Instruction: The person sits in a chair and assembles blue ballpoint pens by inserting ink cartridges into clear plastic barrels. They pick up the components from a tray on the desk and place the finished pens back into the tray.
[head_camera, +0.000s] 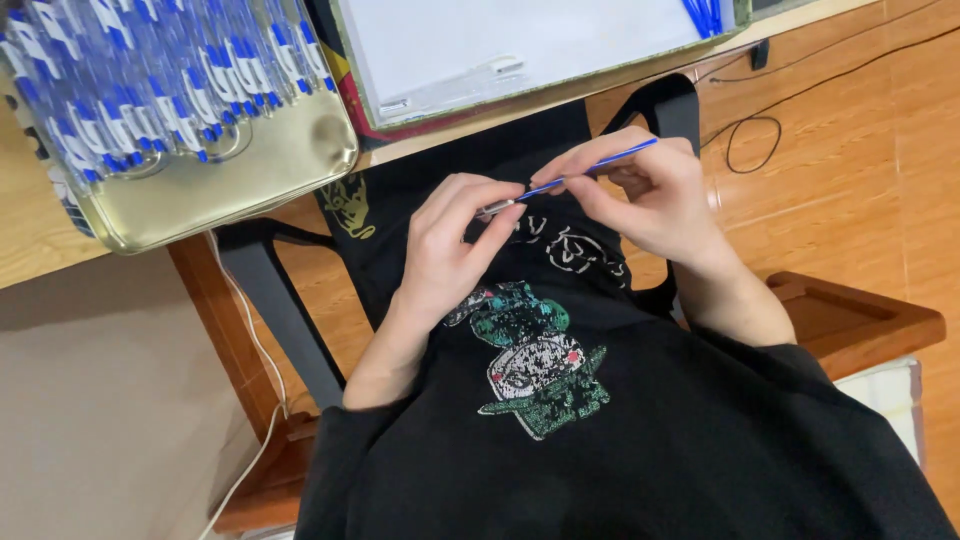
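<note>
My left hand (450, 245) pinches a small silvery pen tip (494, 208) between thumb and fingers. My right hand (650, 195) holds a thin blue pen refill (600, 165), whose near end meets the silvery tip. Both hands work above my lap, over a black garment with a green and white print (535, 365). The two hands almost touch at the fingertips.
A gold metal tray (250, 160) full of several blue and clear pens (150, 80) sits on the wooden desk at upper left. A white tray (520, 50) holds a few blue refills (703, 14) at top. A black cable (760, 140) lies on the wooden floor. A wooden chair arm (860, 320) is at right.
</note>
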